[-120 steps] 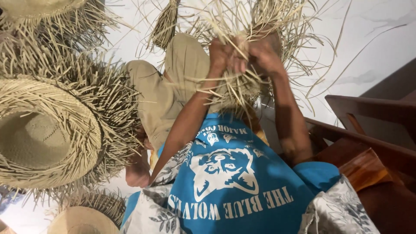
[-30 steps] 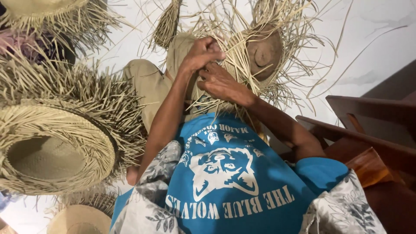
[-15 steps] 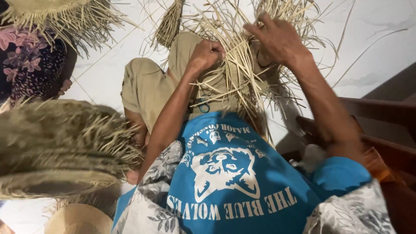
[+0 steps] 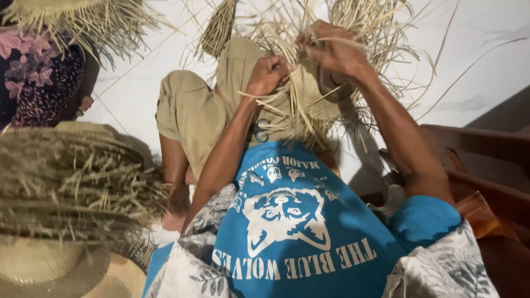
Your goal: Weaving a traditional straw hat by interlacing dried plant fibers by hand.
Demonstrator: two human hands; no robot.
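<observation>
A partly woven straw hat [image 4: 309, 94] rests on my lap, loose pale strands sticking out all round it. My left hand [image 4: 268, 74] is closed on a bunch of strands at the hat's left side. Higher up and to the right, my right hand [image 4: 331, 49] pinches a few long strands and holds them above the weave. Both forearms reach down from my blue shirt to the hat. My bent knees in khaki shorts [image 4: 193, 110] lie under and left of the hat.
A stack of unfinished straw hats [image 4: 72, 187] with fringed edges fills the lower left. Another fringed hat [image 4: 83, 16] hangs at the top left above a person in dark flowered cloth [image 4: 38, 83]. Wooden furniture [image 4: 486, 165] stands at the right on a white floor [image 4: 486, 49].
My right hand has risen from the weave, pulling strands up and right. The left hand stays gripping the hat's left side. The hat stack at left has shifted down in view.
</observation>
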